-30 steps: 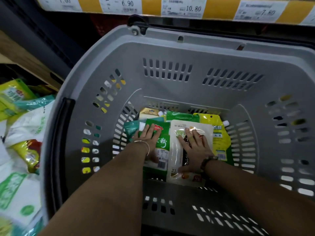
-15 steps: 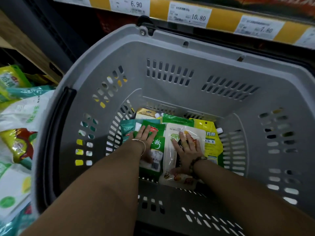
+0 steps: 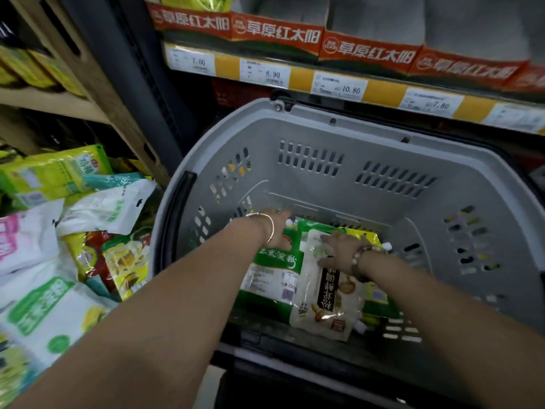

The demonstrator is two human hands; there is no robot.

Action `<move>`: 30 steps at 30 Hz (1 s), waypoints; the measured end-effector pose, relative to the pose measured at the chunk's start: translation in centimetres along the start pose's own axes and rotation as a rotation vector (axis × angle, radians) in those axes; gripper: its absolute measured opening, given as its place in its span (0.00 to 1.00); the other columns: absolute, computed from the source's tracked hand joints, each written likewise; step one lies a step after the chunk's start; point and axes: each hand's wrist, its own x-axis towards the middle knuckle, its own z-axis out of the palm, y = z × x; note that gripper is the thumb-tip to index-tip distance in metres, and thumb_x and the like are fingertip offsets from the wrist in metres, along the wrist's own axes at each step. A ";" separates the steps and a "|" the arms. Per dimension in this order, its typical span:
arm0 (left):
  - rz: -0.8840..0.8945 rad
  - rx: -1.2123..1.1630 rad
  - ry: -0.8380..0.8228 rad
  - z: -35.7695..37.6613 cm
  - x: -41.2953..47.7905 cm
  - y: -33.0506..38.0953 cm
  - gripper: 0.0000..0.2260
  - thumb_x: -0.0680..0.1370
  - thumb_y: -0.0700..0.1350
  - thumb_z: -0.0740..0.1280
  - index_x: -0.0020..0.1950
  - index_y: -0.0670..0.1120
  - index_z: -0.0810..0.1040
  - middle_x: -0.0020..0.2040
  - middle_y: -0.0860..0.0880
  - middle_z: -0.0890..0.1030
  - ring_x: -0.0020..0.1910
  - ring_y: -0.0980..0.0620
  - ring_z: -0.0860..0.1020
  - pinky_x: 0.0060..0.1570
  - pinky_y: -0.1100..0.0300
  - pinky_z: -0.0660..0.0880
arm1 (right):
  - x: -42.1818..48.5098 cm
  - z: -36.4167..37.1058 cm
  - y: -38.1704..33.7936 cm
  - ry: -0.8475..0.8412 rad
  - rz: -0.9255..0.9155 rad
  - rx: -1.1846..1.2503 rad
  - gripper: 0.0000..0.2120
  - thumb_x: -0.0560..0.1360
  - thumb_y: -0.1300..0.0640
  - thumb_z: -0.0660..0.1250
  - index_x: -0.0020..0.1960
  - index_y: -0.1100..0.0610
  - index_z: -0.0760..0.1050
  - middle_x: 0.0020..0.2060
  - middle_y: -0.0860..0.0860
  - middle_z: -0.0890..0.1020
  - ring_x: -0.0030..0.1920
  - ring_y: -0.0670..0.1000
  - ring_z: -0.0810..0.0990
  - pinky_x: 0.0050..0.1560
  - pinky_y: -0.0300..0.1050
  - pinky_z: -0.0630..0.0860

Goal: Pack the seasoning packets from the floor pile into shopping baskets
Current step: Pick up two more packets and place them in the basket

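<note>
A: What has been moved?
B: The left hand (image 3: 278, 228), off the green packet (image 3: 271, 278) toward the basket's (image 3: 309, 131) far wall; its grip cannot be told. The right hand (image 3: 336, 252) is kept flat on the white pouch (image 3: 327, 308).
A: Meaning?
B: Packets are settled inside; the pile (image 3: 73, 231) remains.

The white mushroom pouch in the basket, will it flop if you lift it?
Probably floppy: the white mushroom pouch looks like soft, wrinkled film. Its shiny surface may be slippery. It likely won't roll, since it lies flat under the right hand.
</note>
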 end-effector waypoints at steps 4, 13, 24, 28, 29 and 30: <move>0.025 -0.049 0.215 -2.8 -4.0 0.2 0.36 0.75 0.52 0.68 0.77 0.47 0.52 0.73 0.41 0.62 0.70 0.42 0.65 0.67 0.54 0.64 | -2.9 -4.1 -1.8 0.238 -0.011 0.062 0.33 0.75 0.37 0.59 0.75 0.50 0.56 0.75 0.52 0.60 0.73 0.53 0.61 0.72 0.53 0.55; 0.134 -0.295 0.659 -5.6 -16.4 -4.7 0.33 0.74 0.51 0.69 0.75 0.49 0.58 0.70 0.44 0.66 0.67 0.47 0.68 0.66 0.59 0.65 | -11.3 -9.5 -12.2 0.587 -0.250 0.216 0.31 0.74 0.44 0.65 0.73 0.52 0.62 0.71 0.52 0.65 0.69 0.52 0.66 0.67 0.43 0.62; -0.219 -0.377 0.852 4.0 -29.8 -19.9 0.28 0.75 0.51 0.68 0.73 0.49 0.62 0.69 0.47 0.67 0.66 0.47 0.70 0.61 0.56 0.68 | -14.7 -6.1 -32.1 0.540 -0.688 0.121 0.32 0.71 0.39 0.66 0.71 0.52 0.66 0.68 0.50 0.69 0.67 0.50 0.68 0.66 0.43 0.64; -0.393 -0.409 0.798 9.3 -32.1 -24.2 0.28 0.76 0.52 0.66 0.74 0.51 0.60 0.70 0.48 0.65 0.64 0.46 0.71 0.58 0.52 0.71 | -10.9 -2.3 -37.4 0.383 -0.712 0.030 0.30 0.73 0.39 0.64 0.72 0.49 0.64 0.69 0.50 0.67 0.66 0.52 0.69 0.63 0.49 0.69; -0.426 -0.412 0.788 10.5 -32.4 -25.1 0.28 0.76 0.52 0.66 0.74 0.51 0.60 0.70 0.47 0.65 0.64 0.46 0.71 0.58 0.53 0.71 | -9.9 -1.3 -38.3 0.344 -0.701 0.004 0.30 0.74 0.40 0.64 0.72 0.49 0.63 0.69 0.50 0.67 0.67 0.52 0.69 0.63 0.49 0.69; -0.452 -0.422 0.781 11.7 -32.6 -26.0 0.28 0.77 0.51 0.66 0.74 0.50 0.60 0.70 0.47 0.65 0.65 0.45 0.71 0.58 0.54 0.70 | -8.9 -0.3 -39.2 0.308 -0.687 -0.019 0.29 0.74 0.41 0.64 0.72 0.49 0.63 0.70 0.50 0.66 0.68 0.52 0.68 0.64 0.49 0.69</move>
